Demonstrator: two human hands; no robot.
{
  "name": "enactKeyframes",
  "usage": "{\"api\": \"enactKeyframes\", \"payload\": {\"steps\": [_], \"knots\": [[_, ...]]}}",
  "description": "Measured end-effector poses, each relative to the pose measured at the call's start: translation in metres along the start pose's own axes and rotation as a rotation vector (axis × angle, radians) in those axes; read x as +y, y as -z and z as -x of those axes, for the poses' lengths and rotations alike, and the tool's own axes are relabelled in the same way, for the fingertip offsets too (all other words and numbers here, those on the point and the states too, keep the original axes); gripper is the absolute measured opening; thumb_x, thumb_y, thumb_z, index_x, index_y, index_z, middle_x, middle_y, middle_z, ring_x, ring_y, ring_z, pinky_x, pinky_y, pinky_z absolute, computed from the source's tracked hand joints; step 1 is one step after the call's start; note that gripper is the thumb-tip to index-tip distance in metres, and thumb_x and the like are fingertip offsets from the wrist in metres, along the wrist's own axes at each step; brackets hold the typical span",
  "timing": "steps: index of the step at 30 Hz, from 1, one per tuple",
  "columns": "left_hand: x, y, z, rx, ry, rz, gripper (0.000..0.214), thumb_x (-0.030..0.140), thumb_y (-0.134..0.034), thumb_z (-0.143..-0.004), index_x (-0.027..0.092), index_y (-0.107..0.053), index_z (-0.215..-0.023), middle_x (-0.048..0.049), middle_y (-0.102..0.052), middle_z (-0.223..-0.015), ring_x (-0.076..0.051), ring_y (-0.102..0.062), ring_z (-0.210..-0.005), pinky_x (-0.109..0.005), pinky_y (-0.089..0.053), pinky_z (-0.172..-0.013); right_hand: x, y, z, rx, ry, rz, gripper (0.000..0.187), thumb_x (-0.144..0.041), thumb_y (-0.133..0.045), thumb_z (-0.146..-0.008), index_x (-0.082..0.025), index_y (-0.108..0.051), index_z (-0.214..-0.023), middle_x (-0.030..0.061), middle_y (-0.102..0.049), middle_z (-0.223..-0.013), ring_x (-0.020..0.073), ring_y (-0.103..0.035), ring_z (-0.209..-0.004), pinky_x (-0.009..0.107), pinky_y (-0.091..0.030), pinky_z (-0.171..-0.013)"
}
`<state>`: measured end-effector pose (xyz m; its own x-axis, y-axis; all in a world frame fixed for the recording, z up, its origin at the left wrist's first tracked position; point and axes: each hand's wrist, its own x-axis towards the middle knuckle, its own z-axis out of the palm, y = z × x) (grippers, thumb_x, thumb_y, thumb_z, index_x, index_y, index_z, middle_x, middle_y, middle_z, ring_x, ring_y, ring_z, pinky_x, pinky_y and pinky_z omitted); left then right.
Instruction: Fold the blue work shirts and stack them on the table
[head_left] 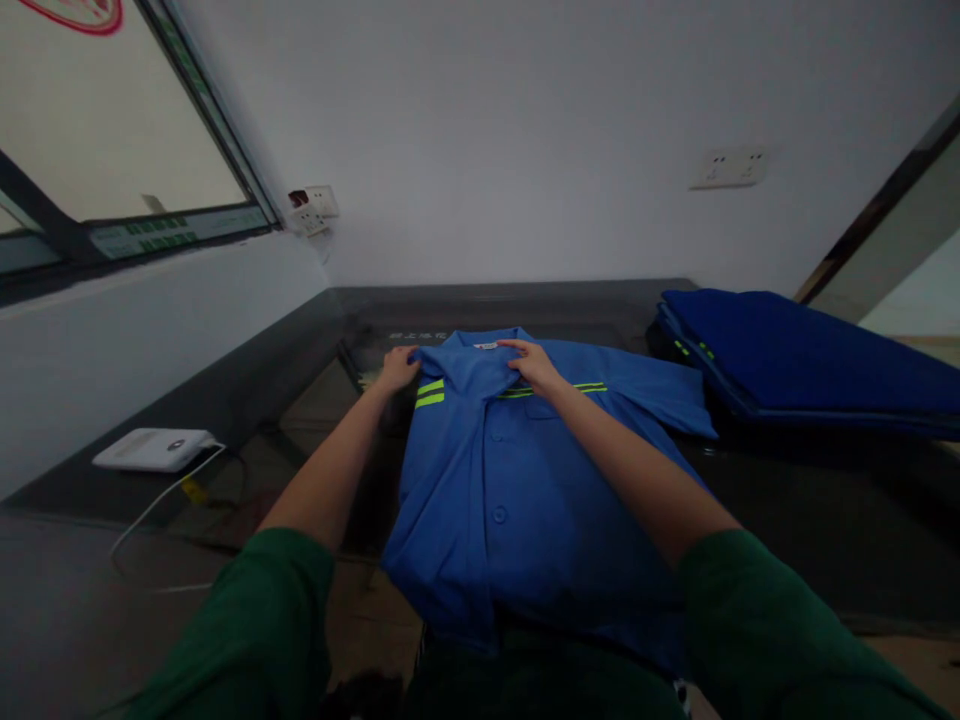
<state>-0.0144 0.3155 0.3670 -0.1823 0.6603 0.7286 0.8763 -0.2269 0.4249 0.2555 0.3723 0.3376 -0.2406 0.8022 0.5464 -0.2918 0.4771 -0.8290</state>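
A blue work shirt [555, 500] with yellow-green stripes lies front side up before me, its collar towards the wall and its hem hanging over the near table edge. My left hand [399, 368] grips the shirt at the shoulder on the left, fingers closed on the cloth. At the collar, my right hand [531, 364] pinches the fabric beside the white neck label [486, 345]. One sleeve [667, 390] stretches out to the right; the left one is not plainly visible.
Folded dark blue garments [810, 360] are stacked on the right of the dark glossy table [795, 520]. On the left lies a white power bank [155, 450] with a white cable [169, 490]. Wall sockets [315, 208] sit in the corner near a window [112, 130].
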Motion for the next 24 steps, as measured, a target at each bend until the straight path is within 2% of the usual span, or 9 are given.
{"api": "enactKeyframes", "payload": {"steps": [3, 6, 8, 10, 12, 15, 17, 21, 24], "knots": [[-0.021, -0.012, -0.018, -0.117, -0.093, 0.026, 0.018, 0.027, -0.062, -0.077, 0.013, -0.069, -0.086, -0.0115, -0.069, -0.109, -0.025, -0.058, -0.11, -0.041, -0.038, -0.105, 0.003, 0.01, 0.004, -0.077, -0.035, 0.158, 0.054, 0.007, -0.044, -0.058, -0.015, -0.074, -0.098, 0.0028, -0.073, -0.092, 0.0097, -0.059, -0.063, 0.025, -0.051, -0.071], [-0.028, -0.014, -0.03, -0.101, -0.177, 0.141, 0.031, 0.046, -0.061, -0.078, 0.017, -0.07, -0.084, -0.0085, -0.07, -0.105, -0.025, -0.061, -0.103, -0.036, -0.045, -0.095, 0.008, 0.018, 0.01, -0.123, -0.091, 0.236, 0.056, 0.007, -0.043, -0.059, -0.015, -0.074, -0.1, 0.0051, -0.074, -0.098, 0.0129, -0.064, -0.073, 0.027, -0.052, -0.075], [-0.026, -0.017, -0.042, -0.077, -0.191, 0.159, 0.038, 0.052, -0.057, -0.079, 0.016, -0.068, -0.085, -0.0074, -0.07, -0.095, -0.025, -0.063, -0.092, -0.035, -0.049, -0.085, 0.009, 0.023, 0.017, -0.173, -0.099, 0.261, 0.054, 0.006, -0.047, -0.063, -0.016, -0.073, -0.104, 0.0055, -0.074, -0.101, 0.0149, -0.066, -0.078, 0.029, -0.052, -0.078], [-0.022, -0.024, -0.056, -0.088, -0.236, 0.132, 0.038, 0.052, -0.055, -0.079, 0.016, -0.067, -0.085, -0.0059, -0.069, -0.085, -0.024, -0.062, -0.083, -0.034, -0.049, -0.08, 0.005, 0.028, 0.026, -0.219, -0.042, 0.321, 0.047, 0.002, -0.053, -0.068, -0.017, -0.073, -0.106, 0.0062, -0.073, -0.104, 0.0167, -0.066, -0.085, 0.032, -0.051, -0.084], [-0.017, -0.035, -0.068, -0.127, -0.311, 0.101, 0.036, 0.05, -0.054, -0.081, 0.016, -0.066, -0.084, -0.0053, -0.068, -0.084, -0.023, -0.062, -0.082, -0.033, -0.048, -0.079, -0.003, 0.032, 0.038, -0.245, 0.086, 0.426, 0.041, -0.002, -0.058, -0.073, -0.018, -0.073, -0.108, 0.0071, -0.071, -0.108, 0.0179, -0.064, -0.092, 0.035, -0.048, -0.088], [-0.011, -0.053, -0.077, -0.212, -0.427, 0.021, 0.032, 0.047, -0.05, -0.084, 0.018, -0.064, -0.086, -0.006, -0.068, -0.089, -0.022, -0.062, -0.086, -0.033, -0.046, -0.083, -0.014, 0.039, 0.059, -0.257, 0.28, 0.552, 0.043, -0.005, -0.058, -0.077, -0.022, -0.069, -0.116, 0.0067, -0.069, -0.108, 0.0177, -0.06, -0.096, 0.035, -0.046, -0.088], [-0.008, -0.065, -0.075, -0.28, -0.496, -0.075, 0.031, 0.045, -0.047, -0.087, 0.019, -0.063, -0.088, -0.0063, -0.068, -0.092, -0.022, -0.062, -0.088, -0.033, -0.046, -0.084, -0.016, 0.042, 0.072, -0.254, 0.307, 0.578, 0.047, -0.004, -0.057, -0.078, -0.024, -0.067, -0.12, 0.0055, -0.067, -0.106, 0.0169, -0.059, -0.094, 0.034, -0.047, -0.085], [-0.002, -0.077, -0.068, -0.286, -0.524, -0.251, 0.032, 0.046, -0.043, -0.091, 0.021, -0.063, -0.092, -0.0071, -0.067, -0.094, -0.023, -0.061, -0.088, -0.032, -0.045, -0.081, -0.008, 0.048, 0.087, -0.265, 0.117, 0.557, 0.048, -0.004, -0.058, -0.076, -0.02, -0.066, -0.121, 0.0054, -0.064, -0.097, 0.0133, -0.058, -0.071, 0.031, -0.048, -0.073], [-0.004, -0.072, -0.069, -0.226, -0.463, -0.241, 0.037, 0.047, -0.039, -0.093, 0.02, -0.064, -0.089, -0.0081, -0.068, -0.092, -0.023, -0.061, -0.086, -0.032, -0.045, -0.081, -0.003, 0.052, 0.085, -0.245, -0.106, 0.372, 0.047, -0.009, -0.059, -0.079, -0.02, -0.062, -0.125, 0.0036, -0.063, -0.089, 0.0115, -0.057, -0.063, 0.029, -0.05, -0.065]]}}
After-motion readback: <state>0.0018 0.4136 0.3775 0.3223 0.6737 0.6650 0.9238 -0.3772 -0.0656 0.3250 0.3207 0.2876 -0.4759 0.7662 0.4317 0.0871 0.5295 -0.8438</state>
